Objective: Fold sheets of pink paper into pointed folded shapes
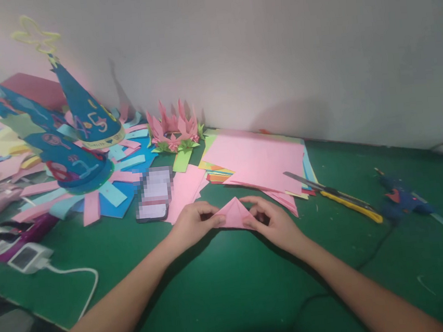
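Between my hands is a small piece of pink paper (235, 214) folded into a triangle, its point facing away from me and crease lines running down its face. My left hand (197, 220) pinches the left corner, thumb on top. At the right corner, my right hand (271, 218) grips with thumb and fingers. Just beyond lies a stack of coloured paper (255, 152) with pink sheets uppermost. Narrower pink sheets (184, 190) lie to the left of it, partly under a phone (154, 193).
A yellow utility knife (340, 201) rests partly on the stack. Farther right is a dark blue glue gun (403, 200) with a cord. Behind the phone stands a pink paper crown (174, 126). Blue cone hats (86, 106) and a white charger (30, 257) occupy the left.
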`<state>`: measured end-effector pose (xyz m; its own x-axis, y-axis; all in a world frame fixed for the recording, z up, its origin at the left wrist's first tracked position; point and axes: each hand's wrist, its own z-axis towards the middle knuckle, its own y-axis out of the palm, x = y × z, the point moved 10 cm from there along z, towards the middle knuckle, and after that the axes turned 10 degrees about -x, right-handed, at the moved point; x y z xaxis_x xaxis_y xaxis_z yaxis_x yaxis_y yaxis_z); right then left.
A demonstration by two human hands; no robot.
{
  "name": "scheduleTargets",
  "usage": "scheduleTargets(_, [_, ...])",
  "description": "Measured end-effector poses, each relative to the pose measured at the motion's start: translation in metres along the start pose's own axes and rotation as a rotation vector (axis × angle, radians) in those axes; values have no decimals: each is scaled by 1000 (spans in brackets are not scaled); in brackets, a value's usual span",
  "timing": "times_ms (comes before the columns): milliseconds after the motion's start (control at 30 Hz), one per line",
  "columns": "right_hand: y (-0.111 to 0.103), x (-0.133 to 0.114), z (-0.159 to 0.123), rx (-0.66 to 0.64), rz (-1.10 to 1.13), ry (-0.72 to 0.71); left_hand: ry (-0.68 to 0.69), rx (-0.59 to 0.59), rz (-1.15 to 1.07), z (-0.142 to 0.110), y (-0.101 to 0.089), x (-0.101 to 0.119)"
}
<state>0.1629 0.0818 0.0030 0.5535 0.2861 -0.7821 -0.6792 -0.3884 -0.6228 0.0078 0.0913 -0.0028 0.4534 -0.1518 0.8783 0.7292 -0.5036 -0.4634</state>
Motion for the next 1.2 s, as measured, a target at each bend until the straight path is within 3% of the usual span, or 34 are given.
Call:
scheduleTargets(100, [-5,9,0,61,-1,53,-4,63,65,-1,-2,0])
scheduleTargets(200, [-9,8,0,84,-93,45,84,75,242,-3,0,13])
scheduleTargets(333, [-10,-10,0,97,-309,-77,229,58,455,-4,9,33])
scheduleTargets(433, [-6,-26,-3,97,-432,-193,306,-12,494,-3,18,39])
scheduleTargets(600, [20,-41,-10,-75,-570,-406,367,-102,560,-4,31,43])
scheduleTargets(733, [31,-42,-15,-153,-661,-488,408,-125,629,-8,34,44])
scheduleTargets(1033, [23,-45,-16,-108,-635,-506,395,-143,690,-14,32,48])
scheduleTargets(1200, [13,-42,-17,-79,-509,-469,340,-98,563,-10,25,44])
